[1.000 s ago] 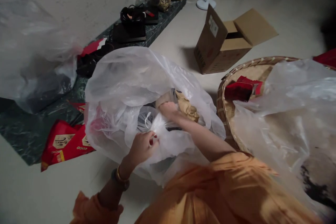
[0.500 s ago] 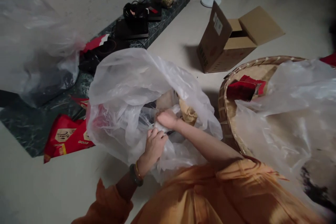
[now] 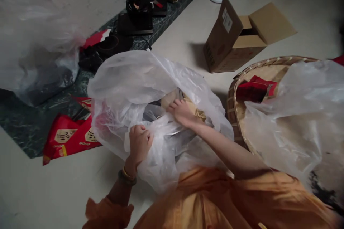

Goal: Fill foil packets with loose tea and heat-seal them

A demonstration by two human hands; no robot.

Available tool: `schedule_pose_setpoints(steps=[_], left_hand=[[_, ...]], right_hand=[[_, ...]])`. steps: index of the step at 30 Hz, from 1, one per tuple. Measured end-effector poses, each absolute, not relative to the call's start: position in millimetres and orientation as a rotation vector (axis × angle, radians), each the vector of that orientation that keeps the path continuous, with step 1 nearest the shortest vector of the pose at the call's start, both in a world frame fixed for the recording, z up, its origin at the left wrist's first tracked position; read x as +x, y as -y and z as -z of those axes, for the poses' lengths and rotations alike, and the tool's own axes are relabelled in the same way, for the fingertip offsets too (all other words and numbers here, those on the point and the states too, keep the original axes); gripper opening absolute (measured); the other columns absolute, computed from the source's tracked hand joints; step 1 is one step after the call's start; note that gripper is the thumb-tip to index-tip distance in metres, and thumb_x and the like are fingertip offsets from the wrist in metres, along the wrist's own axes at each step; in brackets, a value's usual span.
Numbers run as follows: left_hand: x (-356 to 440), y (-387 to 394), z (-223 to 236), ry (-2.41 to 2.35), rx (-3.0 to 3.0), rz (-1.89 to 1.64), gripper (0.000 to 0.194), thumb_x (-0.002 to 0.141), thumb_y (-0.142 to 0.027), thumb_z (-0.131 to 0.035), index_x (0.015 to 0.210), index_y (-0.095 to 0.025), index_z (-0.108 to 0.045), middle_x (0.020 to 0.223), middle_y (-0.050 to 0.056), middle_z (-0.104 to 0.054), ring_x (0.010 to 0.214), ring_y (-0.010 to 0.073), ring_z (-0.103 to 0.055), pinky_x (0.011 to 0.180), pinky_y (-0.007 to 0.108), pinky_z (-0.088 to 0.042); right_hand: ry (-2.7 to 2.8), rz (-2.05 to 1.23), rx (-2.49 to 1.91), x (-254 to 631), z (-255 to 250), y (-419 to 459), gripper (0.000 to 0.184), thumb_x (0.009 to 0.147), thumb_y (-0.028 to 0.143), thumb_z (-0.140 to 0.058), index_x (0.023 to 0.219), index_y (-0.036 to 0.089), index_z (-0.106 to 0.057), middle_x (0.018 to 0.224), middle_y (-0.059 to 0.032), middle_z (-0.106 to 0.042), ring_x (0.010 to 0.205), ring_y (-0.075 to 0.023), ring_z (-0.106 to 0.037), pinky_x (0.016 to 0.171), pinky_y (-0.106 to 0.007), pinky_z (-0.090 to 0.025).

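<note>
A large translucent plastic bag (image 3: 120, 68) gapes open in front of me, with crumpled clear plastic and other items inside. My left hand (image 3: 140, 143) is closed around a gathered fold of inner plastic bag (image 3: 158, 150) on the left side of the opening. My right hand (image 3: 182, 112) reaches into the opening, fingers bent over the other end of this plastic; its fingertips are partly hidden. The film looks stretched between both hands. Beside my right hand lies a brown paper packet (image 3: 197, 109), partly covered by the hand.
At the right stands a round woven basket (image 3: 231, 114) holding a red packet (image 3: 256, 88) and plastic sheeting (image 3: 290, 125). Behind is an open cardboard box (image 3: 231, 53). A dark marble ledge (image 3: 166, 21) carries black devices (image 3: 135, 23). Red printed packaging (image 3: 70, 136) lies at the left.
My hands have moved apart: the left went left and toward me, the right a little right and away. The plastic between them has spread out. The view has shifted slightly.
</note>
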State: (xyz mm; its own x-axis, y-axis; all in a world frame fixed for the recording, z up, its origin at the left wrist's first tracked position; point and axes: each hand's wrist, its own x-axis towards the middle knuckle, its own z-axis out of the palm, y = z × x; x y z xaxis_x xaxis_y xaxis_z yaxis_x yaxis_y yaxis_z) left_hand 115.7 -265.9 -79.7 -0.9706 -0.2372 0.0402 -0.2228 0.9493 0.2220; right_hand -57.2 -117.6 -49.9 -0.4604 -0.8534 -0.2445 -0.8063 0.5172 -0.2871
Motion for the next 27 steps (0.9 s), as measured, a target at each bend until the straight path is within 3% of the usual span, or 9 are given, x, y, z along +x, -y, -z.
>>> schedule_pose_setpoints(steps=[2, 3, 7, 9, 11, 14, 19, 23, 27], left_hand=[[113.6, 260.2, 79.6, 2.945, 0.554, 0.316, 0.016, 0.081, -0.029, -0.055, 0.072, -0.017, -0.060, 0.095, 0.012, -0.054, 0.098, 0.0269, -0.049, 0.089, 0.042, -0.040], [116.1, 254.9, 75.0, 2.889, 0.613, 0.320, 0.016, 0.080, -0.031, -0.056, 0.078, -0.016, -0.060, 0.096, 0.013, -0.054, 0.098, 0.0280, -0.049, 0.090, 0.043, -0.040], [148.9, 222.7, 41.7, 2.702, 0.713, 0.607, 0.023, 0.083, -0.032, -0.050, 0.096, -0.015, -0.057, 0.088, 0.012, -0.058, 0.088, 0.0248, -0.056, 0.084, 0.041, -0.045], [165.2, 206.7, 34.0, 2.836, 0.606, 1.014, 0.024, 0.086, -0.033, -0.046, 0.103, -0.018, -0.056, 0.080, 0.006, -0.061, 0.073, 0.0184, -0.059, 0.072, 0.032, -0.048], [169.8, 197.5, 41.7, 2.945, 0.592, 1.241, 0.030, 0.086, -0.035, -0.048, 0.111, -0.019, -0.056, 0.081, 0.006, -0.065, 0.072, 0.0177, -0.062, 0.071, 0.030, -0.049], [152.2, 199.8, 71.5, 2.913, 0.928, 1.162, 0.042, 0.086, -0.040, -0.046, 0.117, -0.012, -0.054, 0.097, 0.013, -0.068, 0.091, 0.0240, -0.065, 0.081, 0.036, -0.049], [106.9, 211.3, 95.4, 2.894, 1.209, 0.955, 0.034, 0.084, -0.038, -0.048, 0.099, -0.011, -0.062, 0.098, 0.017, -0.069, 0.098, 0.0281, -0.064, 0.082, 0.036, -0.047], [95.2, 212.7, 90.0, 2.984, 1.201, 0.644, 0.034, 0.079, -0.038, -0.051, 0.098, -0.011, -0.062, 0.090, 0.018, -0.068, 0.092, 0.0320, -0.064, 0.076, 0.038, -0.045], [95.6, 218.8, 92.6, 2.870, 1.222, 0.383, 0.028, 0.077, -0.033, -0.050, 0.096, -0.015, -0.060, 0.085, 0.014, -0.067, 0.085, 0.0303, -0.062, 0.073, 0.038, -0.042]], right_hand=[[-2.307, 0.244, -1.674, -33.2, 49.4, 115.5, 0.056, 0.082, 0.016, -0.057, 0.136, 0.021, -0.044, 0.142, -0.0110, -0.043, 0.133, -0.0291, -0.030, 0.109, -0.047, -0.021], [-2.240, 0.269, -1.814, -22.3, 51.8, 117.2, 0.060, 0.082, 0.019, -0.057, 0.139, 0.020, -0.039, 0.141, -0.0120, -0.043, 0.132, -0.0292, -0.030, 0.110, -0.049, -0.019], [-2.211, 0.231, -1.824, -1.9, 64.7, 133.8, 0.032, 0.090, 0.016, -0.041, 0.119, 0.016, -0.054, 0.108, -0.0117, -0.061, 0.104, -0.0241, -0.052, 0.092, -0.041, -0.039], [-2.275, 0.215, -1.676, -4.1, 66.3, 139.7, 0.026, 0.086, 0.015, -0.044, 0.109, 0.016, -0.057, 0.106, -0.0113, -0.061, 0.099, -0.0239, -0.054, 0.082, -0.036, -0.043], [-2.328, 0.237, -1.481, -8.2, 63.9, 140.7, 0.027, 0.082, 0.014, -0.047, 0.107, 0.017, -0.056, 0.108, -0.0111, -0.062, 0.098, -0.0229, -0.057, 0.078, -0.031, -0.044], [-2.366, 0.289, -1.194, -8.7, 57.1, 134.1, 0.026, 0.079, 0.014, -0.048, 0.104, 0.018, -0.056, 0.106, -0.0101, -0.065, 0.092, -0.0210, -0.061, 0.073, -0.027, -0.044], [-2.362, 0.645, -0.882, 7.9, 50.5, 113.4, 0.015, 0.070, 0.015, -0.050, 0.082, 0.019, -0.059, 0.081, -0.0060, -0.069, 0.081, -0.0203, -0.064, 0.067, -0.024, -0.041], [-2.274, 1.057, -0.651, 12.9, 57.5, 100.4, 0.013, 0.061, 0.012, -0.048, 0.071, 0.018, -0.055, 0.070, -0.0001, -0.064, 0.069, -0.0154, -0.061, 0.060, -0.020, -0.040], [-2.327, 1.138, -0.475, -7.0, 71.8, 90.1, 0.015, 0.058, 0.013, -0.042, 0.068, 0.018, -0.052, 0.064, 0.0024, -0.059, 0.061, -0.0129, -0.056, 0.054, -0.018, -0.040]])
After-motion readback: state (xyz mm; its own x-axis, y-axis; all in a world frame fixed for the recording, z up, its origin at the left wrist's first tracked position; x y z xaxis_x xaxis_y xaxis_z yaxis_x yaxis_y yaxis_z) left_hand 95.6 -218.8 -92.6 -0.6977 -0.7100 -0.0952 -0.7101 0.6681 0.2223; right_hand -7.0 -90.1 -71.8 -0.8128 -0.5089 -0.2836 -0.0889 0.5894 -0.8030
